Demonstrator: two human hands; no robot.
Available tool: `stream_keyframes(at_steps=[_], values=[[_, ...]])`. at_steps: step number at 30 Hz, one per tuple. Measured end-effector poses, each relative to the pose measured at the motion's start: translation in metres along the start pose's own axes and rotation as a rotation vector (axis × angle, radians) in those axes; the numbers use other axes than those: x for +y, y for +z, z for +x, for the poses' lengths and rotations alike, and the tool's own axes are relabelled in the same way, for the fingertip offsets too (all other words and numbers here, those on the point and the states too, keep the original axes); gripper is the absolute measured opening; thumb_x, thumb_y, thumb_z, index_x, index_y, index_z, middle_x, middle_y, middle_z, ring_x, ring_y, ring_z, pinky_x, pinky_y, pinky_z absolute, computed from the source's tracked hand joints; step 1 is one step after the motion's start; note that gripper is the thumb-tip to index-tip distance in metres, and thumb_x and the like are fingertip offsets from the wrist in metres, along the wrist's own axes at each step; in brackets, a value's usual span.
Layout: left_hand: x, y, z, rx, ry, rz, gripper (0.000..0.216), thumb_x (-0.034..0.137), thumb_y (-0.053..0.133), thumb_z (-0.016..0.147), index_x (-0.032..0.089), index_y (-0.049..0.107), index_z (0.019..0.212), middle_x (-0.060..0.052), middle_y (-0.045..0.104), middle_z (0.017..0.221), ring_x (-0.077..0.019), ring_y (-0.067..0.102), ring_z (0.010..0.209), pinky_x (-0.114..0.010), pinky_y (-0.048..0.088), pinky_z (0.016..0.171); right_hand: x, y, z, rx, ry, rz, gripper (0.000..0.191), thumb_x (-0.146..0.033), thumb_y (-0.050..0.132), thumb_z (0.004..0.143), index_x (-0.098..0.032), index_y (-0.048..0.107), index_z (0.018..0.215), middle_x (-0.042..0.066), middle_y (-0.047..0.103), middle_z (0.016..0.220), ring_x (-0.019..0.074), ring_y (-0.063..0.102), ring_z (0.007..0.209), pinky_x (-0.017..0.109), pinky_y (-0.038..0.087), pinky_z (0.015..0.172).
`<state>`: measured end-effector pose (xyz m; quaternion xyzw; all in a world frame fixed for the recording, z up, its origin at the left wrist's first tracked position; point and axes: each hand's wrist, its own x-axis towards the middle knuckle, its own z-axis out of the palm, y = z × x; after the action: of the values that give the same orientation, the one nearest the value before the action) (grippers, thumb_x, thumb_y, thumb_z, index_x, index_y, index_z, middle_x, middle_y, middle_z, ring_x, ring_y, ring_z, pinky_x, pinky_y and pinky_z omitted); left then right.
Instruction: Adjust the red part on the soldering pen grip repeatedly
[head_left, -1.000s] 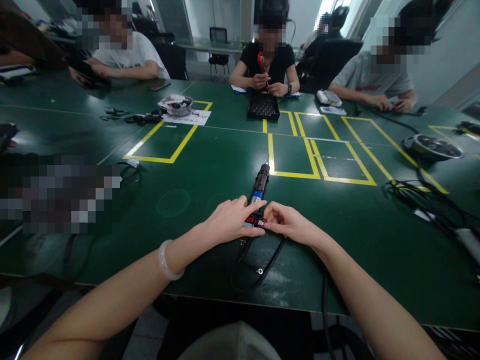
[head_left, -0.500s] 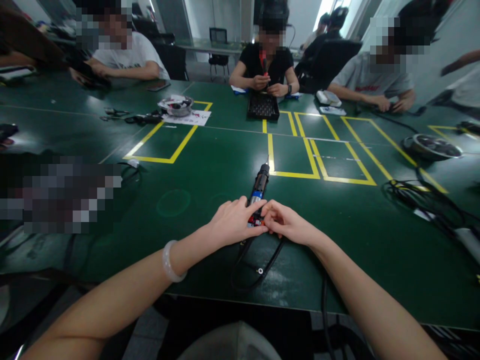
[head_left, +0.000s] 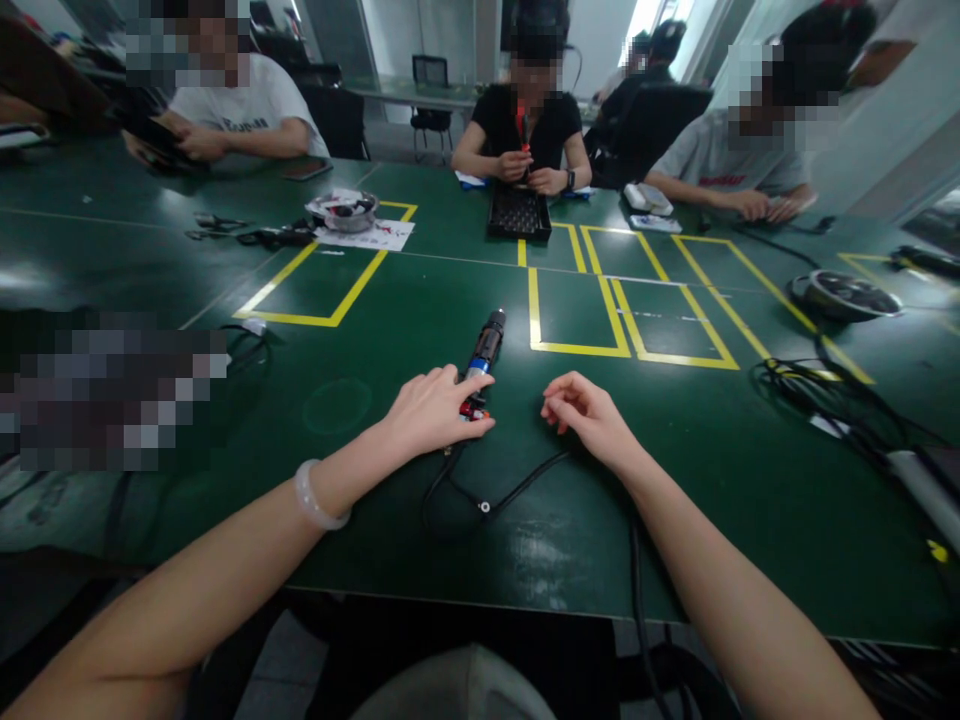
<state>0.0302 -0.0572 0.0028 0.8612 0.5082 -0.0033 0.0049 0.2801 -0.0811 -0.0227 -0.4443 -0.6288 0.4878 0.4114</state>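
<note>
Electric screwdriver [head_left: 486,345] toward table's [head_left: 750,520] near edge, nose facing far edge. Your left hand [head_left: 424,405] grips rear end; right hand [head_left: 581,410] apart, fingers curled, contents can't be told. Keep left grip steady, cord [head_left: 525,481] slack, clear of wrists.

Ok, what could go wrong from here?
The black-and-blue cylindrical tool might roll if the left hand slackens, since the right hand is apart from it. The thin black cable lies in a loose bend on the green table, so it could snag a hand.
</note>
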Motion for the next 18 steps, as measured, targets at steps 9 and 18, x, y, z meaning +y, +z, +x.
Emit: stream_keyframes(at_steps=[9,18], values=[[-0.111,-0.003,0.028,-0.106,-0.340,0.024,0.079,0.076,0.034,0.083,0.035,0.034,0.150,-0.015,0.053,0.121,-0.0359,0.054,0.110,-0.042,0.042,0.088,0.005,-0.001,0.003,0.094,-0.003,-0.028,0.017,-0.033,0.057,0.086,-0.018,0.054,0.094,0.001,0.062,0.074,0.0140,0.058,0.069,0.026,0.046,0.058],[-0.217,0.003,0.044,-0.103,-0.579,0.030,0.086,0.079,0.033,0.081,0.032,0.030,0.153,-0.019,0.051,0.134,-0.0451,0.043,0.121,-0.054,0.032,0.094,0.009,-0.001,0.003,0.061,0.011,-0.021,0.018,-0.033,0.057,0.086,-0.018,0.055,0.095,0.001,0.062,0.075,0.0136,0.058,0.068,0.026,0.045,0.058]])
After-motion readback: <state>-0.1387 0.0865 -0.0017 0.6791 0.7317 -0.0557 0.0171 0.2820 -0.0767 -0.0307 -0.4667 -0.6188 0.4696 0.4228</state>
